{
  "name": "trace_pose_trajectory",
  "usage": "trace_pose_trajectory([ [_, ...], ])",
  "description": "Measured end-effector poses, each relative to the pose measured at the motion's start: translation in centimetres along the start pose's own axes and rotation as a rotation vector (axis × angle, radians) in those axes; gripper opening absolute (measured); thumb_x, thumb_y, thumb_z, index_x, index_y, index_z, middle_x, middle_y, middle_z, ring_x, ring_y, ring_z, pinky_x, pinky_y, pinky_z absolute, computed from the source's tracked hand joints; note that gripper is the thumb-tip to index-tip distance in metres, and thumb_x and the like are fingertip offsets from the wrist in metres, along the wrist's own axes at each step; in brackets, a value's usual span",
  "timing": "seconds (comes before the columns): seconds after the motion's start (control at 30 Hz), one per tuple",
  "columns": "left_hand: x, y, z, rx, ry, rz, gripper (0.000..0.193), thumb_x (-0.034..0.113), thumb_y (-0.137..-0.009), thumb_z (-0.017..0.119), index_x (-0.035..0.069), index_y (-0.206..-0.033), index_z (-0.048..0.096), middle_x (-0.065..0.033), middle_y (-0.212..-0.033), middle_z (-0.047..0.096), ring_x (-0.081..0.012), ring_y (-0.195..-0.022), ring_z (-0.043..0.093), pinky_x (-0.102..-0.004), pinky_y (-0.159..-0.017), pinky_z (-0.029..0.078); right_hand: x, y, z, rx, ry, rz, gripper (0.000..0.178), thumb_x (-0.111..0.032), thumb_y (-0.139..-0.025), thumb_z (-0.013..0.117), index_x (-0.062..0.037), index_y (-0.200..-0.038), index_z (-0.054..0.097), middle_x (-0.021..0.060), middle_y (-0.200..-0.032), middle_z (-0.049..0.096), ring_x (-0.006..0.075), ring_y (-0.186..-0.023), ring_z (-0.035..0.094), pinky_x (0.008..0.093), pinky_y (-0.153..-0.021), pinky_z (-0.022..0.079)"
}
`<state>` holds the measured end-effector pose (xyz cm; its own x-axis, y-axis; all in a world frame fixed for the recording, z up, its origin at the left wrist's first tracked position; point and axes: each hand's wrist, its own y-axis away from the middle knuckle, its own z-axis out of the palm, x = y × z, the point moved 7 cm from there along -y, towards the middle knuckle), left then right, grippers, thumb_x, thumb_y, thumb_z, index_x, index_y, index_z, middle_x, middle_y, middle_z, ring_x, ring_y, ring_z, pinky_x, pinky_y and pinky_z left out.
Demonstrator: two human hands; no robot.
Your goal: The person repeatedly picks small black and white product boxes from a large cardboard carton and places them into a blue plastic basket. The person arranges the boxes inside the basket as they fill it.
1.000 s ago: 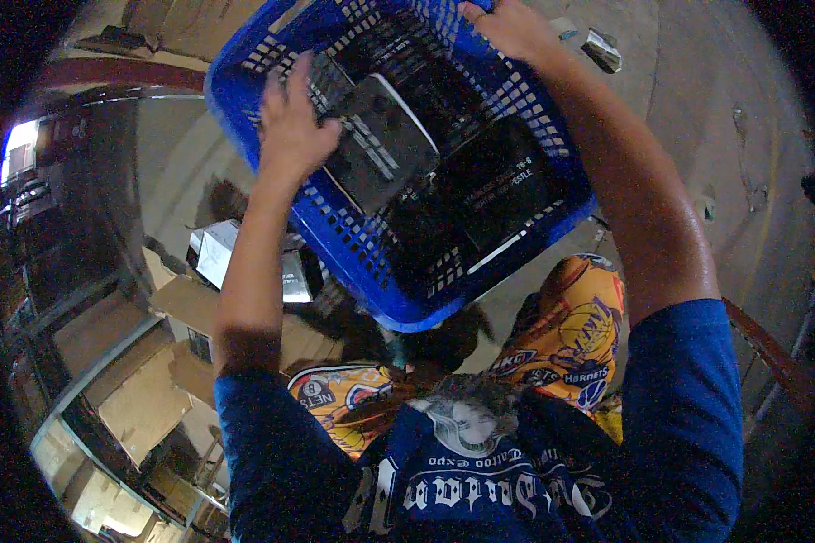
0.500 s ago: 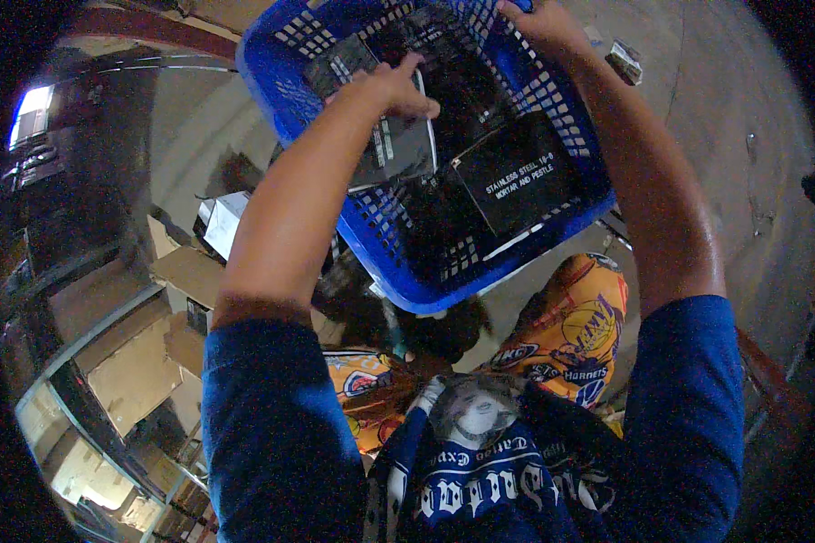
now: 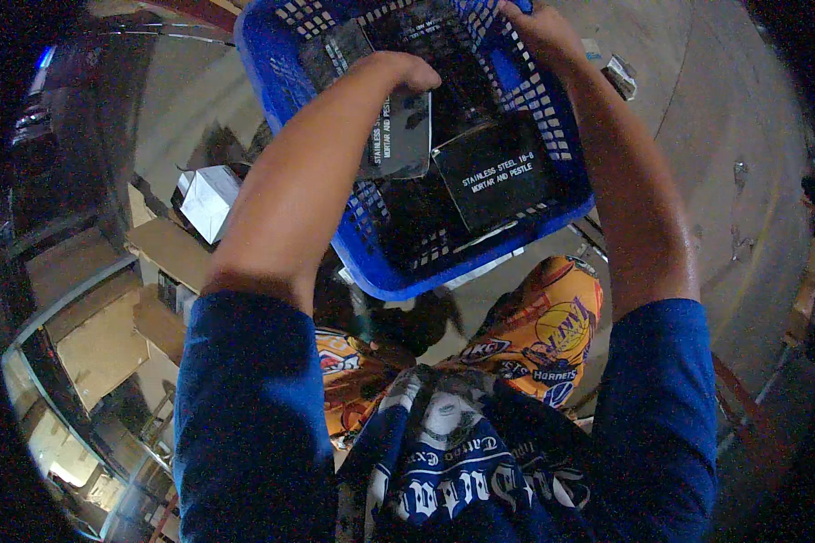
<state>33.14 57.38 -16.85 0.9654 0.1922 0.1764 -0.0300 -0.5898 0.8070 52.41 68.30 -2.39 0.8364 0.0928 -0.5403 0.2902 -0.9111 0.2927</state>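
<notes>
A blue basket (image 3: 398,287) holds at least 3 black boxes (image 3: 502,185) with white lettering. The left hand (image 3: 405,72) bends down over 1 of them — its fingers mostly hidden — while the right hand (image 3: 545,34) grips the basket at its upper right. A white box (image 3: 208,204) shows beside the left forearm (image 3: 303,176), near brown cardboard (image 3: 167,253).

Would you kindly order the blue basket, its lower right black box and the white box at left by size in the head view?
1. Blue basket
2. Lower right black box
3. White box, perhaps looking smaller through distance
</notes>
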Motion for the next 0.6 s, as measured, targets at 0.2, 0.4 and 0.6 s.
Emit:
trace_pose_trajectory([
  [0.2,0.6,2.5,-0.9,0.239,0.025,-0.322,0.064,0.059,-0.095,0.048,0.015,-0.14,0.061,-0.014,-0.147,0.057,-0.0367,-0.137,0.053,-0.0521,-0.114,0.041,0.1,-0.3,0.6,0.134,0.104,0.004,0.064,-0.05,-0.095,0.06,0.0075,-0.123,0.065,0.0322,-0.12,0.067,0.0437,-0.117,0.065,0.0496,-0.098,0.05],
  [0.4,-2.0,4.9,-0.9,0.176,0.248,-0.168,0.075,0.07,-0.095,0.045,0.011,-0.138,0.063,-0.0165,-0.146,0.058,-0.0391,-0.138,0.051,-0.0513,-0.115,0.04,0.2,0.5,0.3,-0.052,-0.083,0.065,0.061,-0.049,-0.096,0.061,0.0082,-0.117,0.067,0.0294,-0.108,0.071,0.0425,-0.107,0.069,0.0484,-0.091,0.052],
  [0.6,-4.4,7.3,1.6,0.219,0.163,-0.214,0.091,0.08,-0.094,0.026,0.009,-0.141,0.059,-0.0187,-0.149,0.054,-0.0418,-0.14,0.047,-0.0512,-0.117,0.035,-0.4,0.5,0.0,0.125,0.014,0.005,0.059,-0.05,-0.097,0.059,0.0076,-0.1,0.071,0.0249,-0.091,0.073,0.04,-0.092,0.072,0.0499,-0.083,0.052],
])
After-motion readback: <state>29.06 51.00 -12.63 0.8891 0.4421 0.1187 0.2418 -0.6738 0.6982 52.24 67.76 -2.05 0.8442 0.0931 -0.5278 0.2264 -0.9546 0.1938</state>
